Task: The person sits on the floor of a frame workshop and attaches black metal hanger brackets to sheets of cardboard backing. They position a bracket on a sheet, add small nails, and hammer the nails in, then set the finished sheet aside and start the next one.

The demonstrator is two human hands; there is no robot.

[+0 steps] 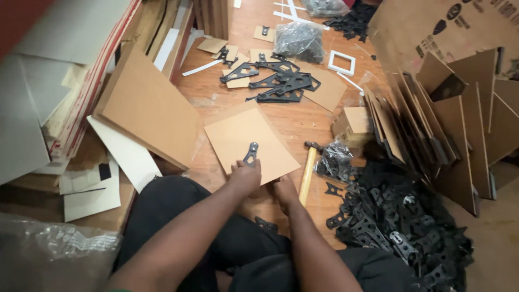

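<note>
Left hand [246,176] at board's near edge, fingers pinched on small black metal bracket [251,153] lying on brown board [238,135]. Right hand [285,190] at 3 o'clock, curled, grip unclear. Hammer [308,170] just right. Bracket heap [394,216] at 4 o'clock. Assembled backings [281,81] at 12.

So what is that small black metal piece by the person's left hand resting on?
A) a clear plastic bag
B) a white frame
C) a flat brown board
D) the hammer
C: the black metal piece lies on the flat brown board, with the left hand at its lower end.
</note>
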